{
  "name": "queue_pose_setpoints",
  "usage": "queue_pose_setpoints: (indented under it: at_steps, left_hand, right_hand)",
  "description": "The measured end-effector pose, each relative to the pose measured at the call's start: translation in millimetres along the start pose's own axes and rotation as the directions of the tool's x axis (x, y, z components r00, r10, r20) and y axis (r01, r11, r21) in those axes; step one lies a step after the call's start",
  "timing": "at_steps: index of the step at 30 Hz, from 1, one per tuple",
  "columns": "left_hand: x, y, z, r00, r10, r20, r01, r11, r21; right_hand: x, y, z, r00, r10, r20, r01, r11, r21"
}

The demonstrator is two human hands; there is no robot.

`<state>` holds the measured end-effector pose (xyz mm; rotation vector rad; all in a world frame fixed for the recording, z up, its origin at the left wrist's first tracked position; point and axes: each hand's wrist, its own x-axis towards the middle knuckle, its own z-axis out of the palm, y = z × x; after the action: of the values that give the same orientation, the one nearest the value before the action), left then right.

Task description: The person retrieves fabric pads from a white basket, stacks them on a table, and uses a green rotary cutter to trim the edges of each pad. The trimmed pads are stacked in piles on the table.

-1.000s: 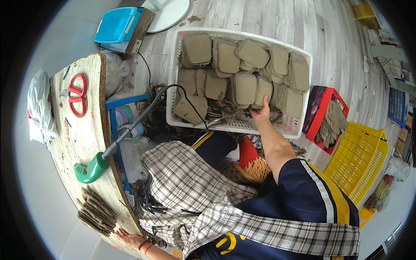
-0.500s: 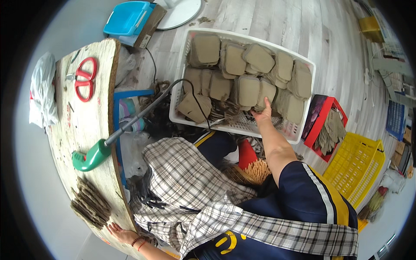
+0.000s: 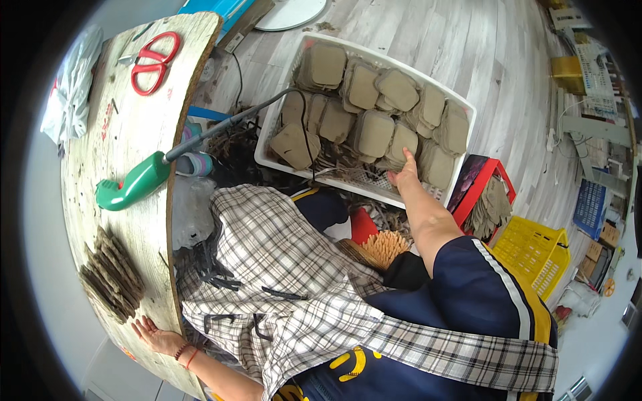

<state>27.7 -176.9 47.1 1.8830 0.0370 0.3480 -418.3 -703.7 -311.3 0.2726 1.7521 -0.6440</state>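
Note:
My right hand (image 3: 404, 175) reaches into a white plastic crate (image 3: 364, 190). Its thumb presses on the near end of a stack of flat, tan, rounded pieces (image 3: 403, 142), while the other fingers are mostly hidden underneath. Similar tan stacks (image 3: 376, 132) stand around it in rows. At the lower left, my left hand (image 3: 158, 338) lies palm up at the edge of a wooden board (image 3: 150, 281), fingers spread and holding nothing. Just beyond its fingertips lies a bundle of rough brown strips (image 3: 110, 275).
On the board are red-handled scissors (image 3: 158, 61) and a green-handled tool (image 3: 137, 184), its grey shaft and thin black hook extending over the crate. Right of the crate stand a red box (image 3: 503, 175) of tan pieces and a yellow basket (image 3: 531, 250). Checked cloth (image 3: 281, 247) covers my lap.
The view has shifted, so the board and crate sit differently in it. My right hand remains at the same stack. My left hand stays open by the brown strips, its fingers nearer their lower end.

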Motion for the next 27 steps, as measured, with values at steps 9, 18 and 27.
queue_pose_setpoints:
  at_steps: [9,18,27]
  left_hand:
    - [-7,7,10,1.000,0.029,-0.004,-0.029,0.999,-0.040]
    - [-5,1,11,1.000,0.000,-0.010,-0.002,0.974,-0.227]
    - [-13,-6,14,0.995,-0.029,-0.097,-0.004,0.946,-0.325]
  right_hand:
    - [-31,-1,-53,0.948,-0.090,0.306,0.116,0.991,-0.069]
    - [-83,-30,-82,0.988,-0.098,0.122,0.121,0.973,-0.196]
    - [-169,-52,-112,0.862,-0.120,0.492,0.206,0.970,-0.126]
